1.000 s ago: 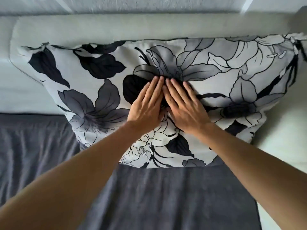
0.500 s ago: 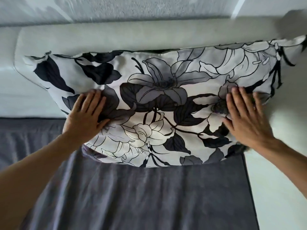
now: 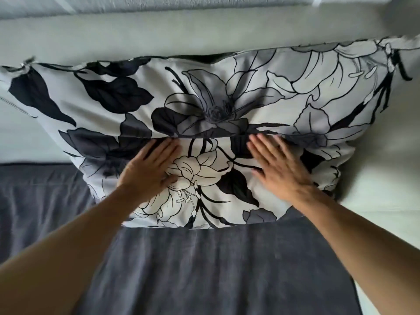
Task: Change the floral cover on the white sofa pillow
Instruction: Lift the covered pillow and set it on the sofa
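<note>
Pillow (image 3: 227, 105) in floral cover leans on white sofa back (image 3: 159, 35), its 3 o'clock corner cut off, fingertips blurred (motion). Left hand (image 3: 150, 171) and right hand (image 3: 279, 167) press flat, fingers straight, under a crease. Grey throw (image 3: 216, 269) covers seat at 6 o'clock.

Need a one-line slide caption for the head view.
Both hands, left hand and right hand, press flat on the floral pillow against the white sofa back.

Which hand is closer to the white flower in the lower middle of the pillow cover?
Left. The left hand lies flat touching the white flower; the right hand presses the cover further right, apart from it.
</note>
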